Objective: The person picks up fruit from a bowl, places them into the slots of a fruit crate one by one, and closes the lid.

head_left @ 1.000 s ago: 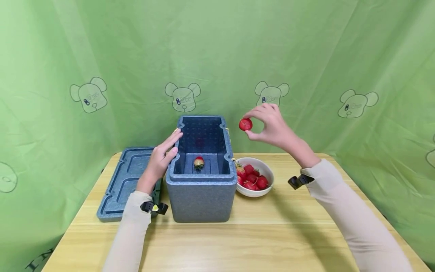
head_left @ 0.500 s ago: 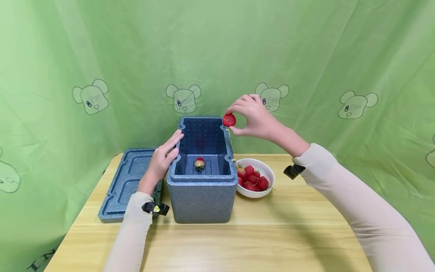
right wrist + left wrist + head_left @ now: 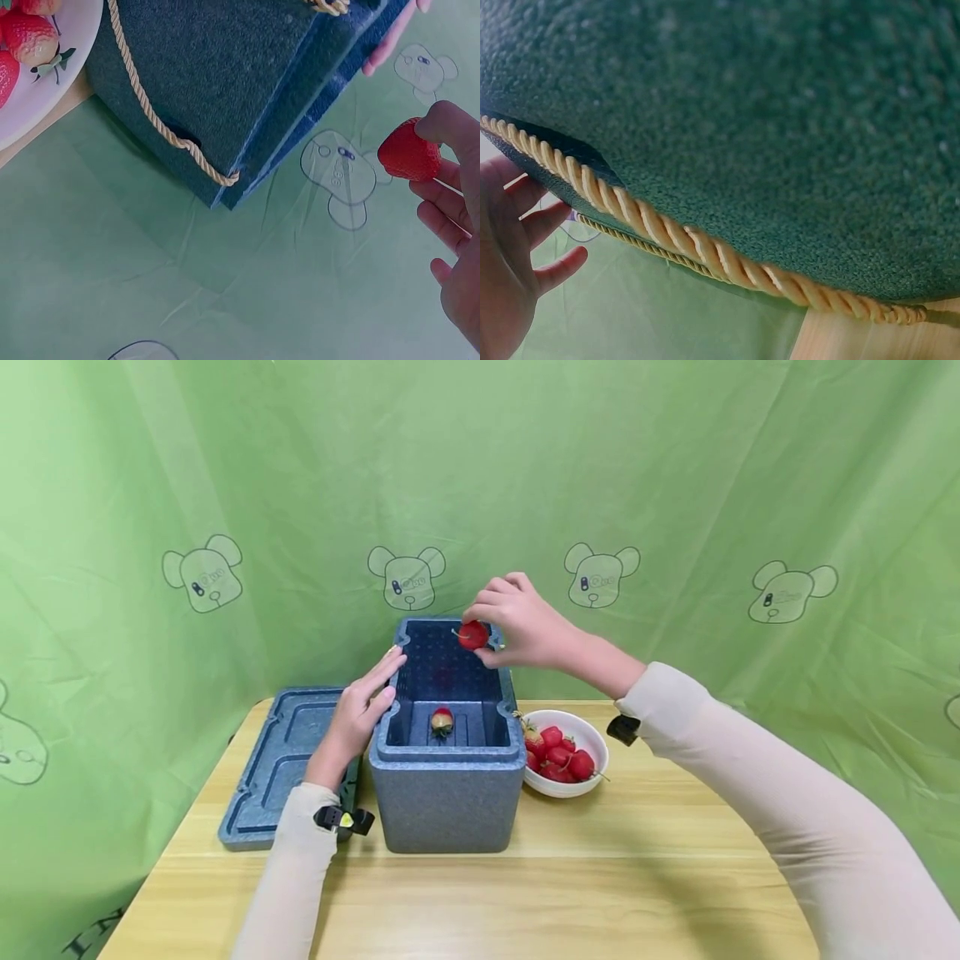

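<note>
In the head view a blue-grey foam box [image 3: 447, 806] stands uncovered on the table. My left hand [image 3: 358, 714] rests with straight fingers on its left rim. Over the far part of the box, my right hand [image 3: 528, 625] pinches a red strawberry [image 3: 473, 635] between thumb and fingers, its stem pointing left. The right wrist view shows the same strawberry [image 3: 410, 152] in the grip of the right hand [image 3: 457, 202]. Another strawberry [image 3: 442, 722], part red and part pale, lies on the box floor. Beside the box, several strawberries fill a white bowl [image 3: 564, 789].
The box's lid [image 3: 281, 768] lies flat on the table at the left. Twisted gold ropes [image 3: 660, 229] run along the box's outer sides. Behind the wooden table [image 3: 480, 902] hangs a green curtain [image 3: 480, 460] with printed bear heads.
My right hand has moved left with the strawberry, from above the bowl to over the box's far part. My left hand has stayed on the rim.
</note>
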The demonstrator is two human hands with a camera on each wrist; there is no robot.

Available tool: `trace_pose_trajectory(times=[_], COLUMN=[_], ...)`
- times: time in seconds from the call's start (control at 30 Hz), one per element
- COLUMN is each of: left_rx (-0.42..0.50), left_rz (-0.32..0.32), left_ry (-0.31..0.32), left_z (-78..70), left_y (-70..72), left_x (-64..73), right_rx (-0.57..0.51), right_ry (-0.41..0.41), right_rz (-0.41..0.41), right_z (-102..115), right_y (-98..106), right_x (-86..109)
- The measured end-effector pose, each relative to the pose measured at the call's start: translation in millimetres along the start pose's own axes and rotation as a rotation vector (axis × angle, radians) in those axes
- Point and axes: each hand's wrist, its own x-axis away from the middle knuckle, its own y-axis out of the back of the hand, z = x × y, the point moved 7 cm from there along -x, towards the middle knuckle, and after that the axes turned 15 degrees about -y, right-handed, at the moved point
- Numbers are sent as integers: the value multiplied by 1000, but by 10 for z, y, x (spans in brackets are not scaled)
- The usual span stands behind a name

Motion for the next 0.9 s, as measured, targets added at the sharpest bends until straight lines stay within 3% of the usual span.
trace_pose_trajectory(times=[0.6, 0.9], left_rx=[9, 9], left_rz=[-5, 5], left_ry=[-9, 6], left_z=[1, 18], left_y=[0, -6], left_x=[-13, -7], right_rx=[128, 179], right_ry=[112, 128], right_rz=[133, 182], right_z=[288, 332], right_y=[-323, -452], right_x=[-44, -44])
